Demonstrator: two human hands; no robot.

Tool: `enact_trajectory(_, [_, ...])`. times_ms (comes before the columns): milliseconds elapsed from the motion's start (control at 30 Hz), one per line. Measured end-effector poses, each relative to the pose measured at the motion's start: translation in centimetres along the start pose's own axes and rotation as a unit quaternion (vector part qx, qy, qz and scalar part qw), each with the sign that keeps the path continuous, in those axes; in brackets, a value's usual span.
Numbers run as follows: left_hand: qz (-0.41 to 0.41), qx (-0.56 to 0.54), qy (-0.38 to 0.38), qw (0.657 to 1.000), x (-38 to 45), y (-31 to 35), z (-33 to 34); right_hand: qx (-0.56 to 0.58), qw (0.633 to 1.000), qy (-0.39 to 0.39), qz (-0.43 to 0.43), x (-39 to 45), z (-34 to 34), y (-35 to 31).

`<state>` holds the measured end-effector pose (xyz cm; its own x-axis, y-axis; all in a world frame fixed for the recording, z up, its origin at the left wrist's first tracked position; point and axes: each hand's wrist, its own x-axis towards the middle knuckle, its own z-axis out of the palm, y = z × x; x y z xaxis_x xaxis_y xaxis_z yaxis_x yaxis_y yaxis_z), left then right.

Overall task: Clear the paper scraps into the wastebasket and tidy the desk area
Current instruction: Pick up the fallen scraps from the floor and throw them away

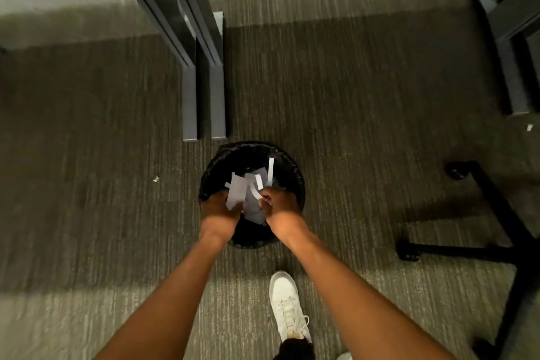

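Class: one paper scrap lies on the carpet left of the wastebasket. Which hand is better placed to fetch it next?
Left. The left hand is on the scrap's side of the wastebasket; the right hand would cross over.

Bare forearms, white lace-up sneaker [287,305], dark trouser cuff [295,348]

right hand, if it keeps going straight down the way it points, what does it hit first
Probably the paper scraps piled in the wastebasket, just below the right hand. Depth is unclear from above.
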<state>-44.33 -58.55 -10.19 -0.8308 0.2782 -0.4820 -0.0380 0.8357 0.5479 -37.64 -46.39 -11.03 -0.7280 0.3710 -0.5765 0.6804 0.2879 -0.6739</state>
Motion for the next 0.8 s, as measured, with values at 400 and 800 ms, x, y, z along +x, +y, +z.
enact_trajectory(400, [-0.033,-0.044,-0.054,0.997,0.4,0.4,0.2,0.022,0.998,0.061,0.011,-0.2,-1.2,1.4])
enact_trajectory(800, [0.038,-0.054,-0.079,0.995,-5.0,10.0,-0.8,0.089,0.977,0.179,0.07,-9.9,-12.9,3.3])
